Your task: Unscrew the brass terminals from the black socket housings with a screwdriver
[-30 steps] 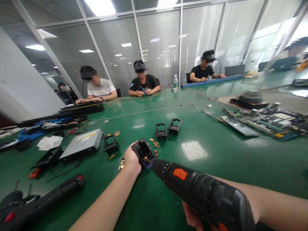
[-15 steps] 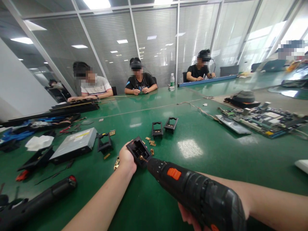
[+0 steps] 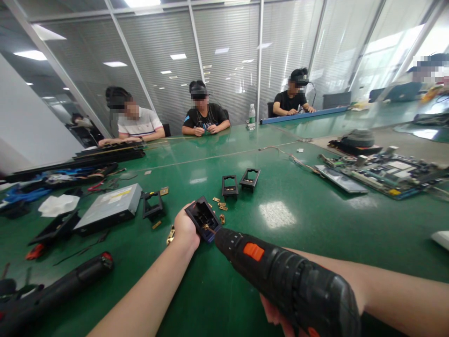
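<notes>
In the head view my left hand [image 3: 186, 228] grips a black plastic housing [image 3: 198, 211], its open side tilted up toward me. A brass piece [image 3: 206, 226] shows inside the housing. My right hand [image 3: 275, 314] is wrapped round the handle of a black cordless drill [image 3: 280, 274] with an orange switch; most of that hand is hidden behind the tool. The drill's thin bit reaches into the housing, its tip at the brass piece. Small brass plates [image 3: 221, 205] lie just beyond the housing, and more brass parts [image 3: 170, 235] lie left of my left hand.
Several black frames [image 3: 229, 192] stand on the green table [image 3: 224, 159]. To the left are an optical drive [image 3: 108, 206] and a black tool [image 3: 70, 285]. A circuit board [image 3: 396, 173] lies to the right. Several people sit across the table, near a water bottle [image 3: 251, 114].
The view has shifted very slightly. Both hands keep their holds, and the drill bit stays in the housing. Across the table, the person at right has lowered a hand.
</notes>
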Available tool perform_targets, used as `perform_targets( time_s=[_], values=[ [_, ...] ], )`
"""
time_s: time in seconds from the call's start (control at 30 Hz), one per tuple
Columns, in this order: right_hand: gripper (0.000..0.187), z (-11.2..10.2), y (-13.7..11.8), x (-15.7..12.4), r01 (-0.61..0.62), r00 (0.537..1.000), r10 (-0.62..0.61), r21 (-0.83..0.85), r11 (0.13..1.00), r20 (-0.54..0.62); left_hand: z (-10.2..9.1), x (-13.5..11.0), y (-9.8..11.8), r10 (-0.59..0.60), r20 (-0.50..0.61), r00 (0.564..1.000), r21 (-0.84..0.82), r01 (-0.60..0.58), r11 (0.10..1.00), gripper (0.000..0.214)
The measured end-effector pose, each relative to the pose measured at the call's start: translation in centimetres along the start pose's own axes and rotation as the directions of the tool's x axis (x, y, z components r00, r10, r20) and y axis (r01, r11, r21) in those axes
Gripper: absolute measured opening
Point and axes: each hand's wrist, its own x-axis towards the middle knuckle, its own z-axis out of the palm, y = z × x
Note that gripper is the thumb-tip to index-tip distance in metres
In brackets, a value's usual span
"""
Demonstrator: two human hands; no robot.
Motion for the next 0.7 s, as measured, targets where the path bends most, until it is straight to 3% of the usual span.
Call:
perform_targets(
  time_s=[0.13,0.43,0.5,0.63,0.7],
  values=[
    [0.042,-0.23,0.11,-0.29,-0.067,0.997,0.066,-0.018,0.998,-0.045,0.04,0.12,-0.09,0.007,-0.025,1.000,-0.001,-0.007,1.000,0.024],
    [0.038,0.08,0.11,-0.28,-0.027,0.998,0.023,-0.067,0.997,-0.059,-0.08,0.18,-0.12,0.044,-0.023,0.999,0.015,-0.044,0.999,0.019],
    [0.035,0.25,-0.25,-0.14,0.018,0.999,-0.022,-0.087,0.996,-0.046,0.02,0.10,-0.11,0.049,-0.023,0.999,0.018,-0.048,0.999,0.019],
    [0.033,0.34,-0.07,0.05,0.233,0.968,-0.247,-0.209,0.950,-0.043,0.11,0.07,-0.12,0.040,-0.041,0.998,0.008,-0.040,0.999,0.019],
    [0.036,0.21,0.28,0.09,0.263,0.959,-0.280,-0.263,0.928,-0.032,0.09,0.11,-0.14,0.035,-0.041,0.999,0.005,-0.034,0.999,0.019]
  ],
)
